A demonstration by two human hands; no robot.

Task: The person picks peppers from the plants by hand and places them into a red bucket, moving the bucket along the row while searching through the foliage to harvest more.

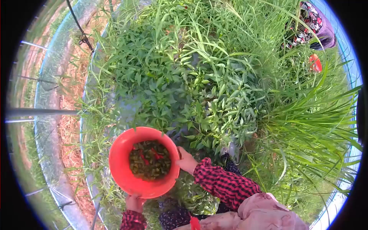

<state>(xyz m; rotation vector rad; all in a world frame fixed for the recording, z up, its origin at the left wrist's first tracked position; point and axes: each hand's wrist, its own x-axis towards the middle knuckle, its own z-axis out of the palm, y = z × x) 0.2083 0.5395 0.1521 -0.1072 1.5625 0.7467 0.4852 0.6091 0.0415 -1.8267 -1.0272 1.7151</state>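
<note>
A red plastic bucket [119, 161] is held up off the ground, tilted so that its opening faces me. Inside lie many green peppers [153, 168] with a few red peppers [158, 154] among them. My right hand [187, 161] is closed on the right side of the bucket at its rim. Below, my left hand [134, 203] grips the lower edge, its fingers partly hidden by the bucket. Both arms wear red-and-black checked sleeves. Leafy pepper plants [161, 80] grow just beyond the bucket.
Tall grass [318, 122] stands to the right. Greenhouse film [51, 76] and a grey pole [46, 112] border the left. Another person [324, 27] in patterned clothes bends among the plants at upper right, near a red container [315, 63].
</note>
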